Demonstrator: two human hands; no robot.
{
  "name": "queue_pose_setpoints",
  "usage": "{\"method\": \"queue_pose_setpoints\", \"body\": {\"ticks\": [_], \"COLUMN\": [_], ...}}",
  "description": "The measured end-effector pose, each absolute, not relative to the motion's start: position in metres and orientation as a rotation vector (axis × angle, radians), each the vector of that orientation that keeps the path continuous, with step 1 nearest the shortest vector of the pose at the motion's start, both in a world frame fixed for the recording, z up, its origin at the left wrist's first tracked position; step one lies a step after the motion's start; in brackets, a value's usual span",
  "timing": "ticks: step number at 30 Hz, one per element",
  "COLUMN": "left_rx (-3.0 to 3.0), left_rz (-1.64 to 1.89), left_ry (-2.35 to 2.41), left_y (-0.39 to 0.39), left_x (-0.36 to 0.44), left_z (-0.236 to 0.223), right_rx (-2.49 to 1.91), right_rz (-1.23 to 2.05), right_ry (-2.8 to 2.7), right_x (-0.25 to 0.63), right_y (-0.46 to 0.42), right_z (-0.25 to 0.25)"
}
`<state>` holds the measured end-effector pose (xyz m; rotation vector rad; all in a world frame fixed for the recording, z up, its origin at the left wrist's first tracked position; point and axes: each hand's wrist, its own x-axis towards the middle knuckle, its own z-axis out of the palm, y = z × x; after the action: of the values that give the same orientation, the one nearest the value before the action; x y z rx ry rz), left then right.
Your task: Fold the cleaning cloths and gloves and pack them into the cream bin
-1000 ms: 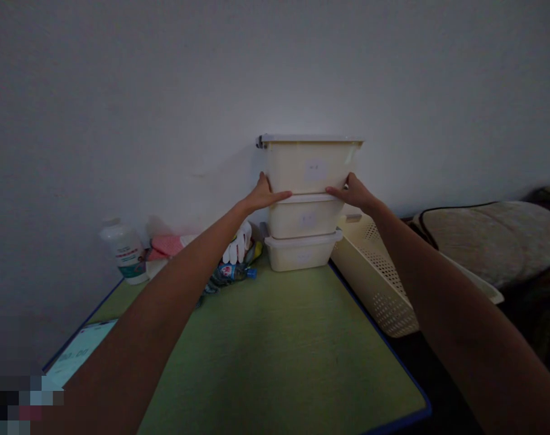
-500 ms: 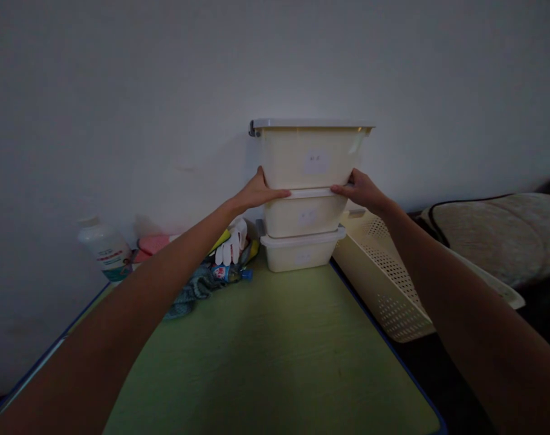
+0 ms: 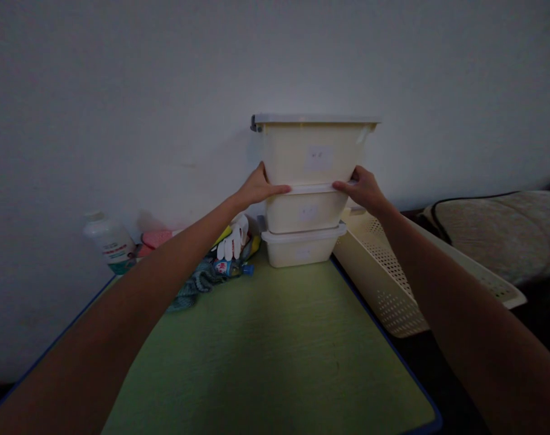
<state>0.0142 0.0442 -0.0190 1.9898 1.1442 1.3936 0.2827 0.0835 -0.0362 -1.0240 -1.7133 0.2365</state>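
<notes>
The top box (image 3: 288,151) tops a three-box stack on the desk (image 3: 293,350), left hand (image 3: 257,186) and right hand (image 3: 363,188) still clasping its lower ends, thumbs along the seam. Its label (image 3: 319,158) is unreadable. More blue-grey cloth (image 3: 188,293) shows than a second ago.

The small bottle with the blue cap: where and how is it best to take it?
I would pinch the neck, beside the blue cap, from the right. The bottle lies on its side with that end reaching over bare table, while the white glove and grey-blue cloth crowd its body.
</notes>
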Motion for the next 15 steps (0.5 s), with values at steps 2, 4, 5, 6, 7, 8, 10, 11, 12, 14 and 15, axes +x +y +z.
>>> {"method": "queue_pose_setpoints", "body": {"ticks": [2,4,5,6,7,8,10,11,12,14,15], "left_rx": [1.986,1.993,2.001,2.012,2.025,2.039,2.052,2.058,2.064,2.081,2.083], "left_rz": [1.395,1.388,1.379,1.371,1.365,1.362,1.362,1.357,1.348,1.330,1.337], "left_ry": [1.130,1.126,1.124,1.117,1.106,1.092,1.070,1.054,1.032,0.971,0.948], "left_y": [0.0438,0.0437,0.0440,0.0443,0.0447,0.0450,0.0455,0.0454,0.0449,0.0431,0.0418], "left_x": [0.0142,0.0136,0.0132,0.0126,0.0121,0.0118,0.0118,0.0122,0.0129,0.0149,0.0159], "left_z": [-0.0186,-0.0184,-0.0184,-0.0183,-0.0181,-0.0177,-0.0163,-0.0153,-0.0142,-0.0118,-0.0106], "right_rx": [-1.037,-1.047,-1.053,-1.059,-1.066,-1.070,-1.070,-1.066,-1.061,-1.060,-1.064], "right_rz": [0.239,0.232,0.229,0.226,0.224,0.224,0.223,0.223,0.225,0.236,0.244], "right_ry": [-1.703,-1.695,-1.692,-1.690,-1.691,-1.691,-1.675,-1.663,-1.650,-1.629,-1.629], "right_x": [0.2821,0.2813,0.2810,0.2807,0.2805,0.2803,0.2800,0.2800,0.2799,0.2796,0.2794], "right_y": [0.0825,0.0814,0.0810,0.0807,0.0806,0.0807,0.0816,0.0822,0.0829,0.0838,0.0837], "right_z": [-0.0353,-0.0347,-0.0344,-0.0341,-0.0338,-0.0336,-0.0331,-0.0329,-0.0327,-0.0319,-0.0312]}}
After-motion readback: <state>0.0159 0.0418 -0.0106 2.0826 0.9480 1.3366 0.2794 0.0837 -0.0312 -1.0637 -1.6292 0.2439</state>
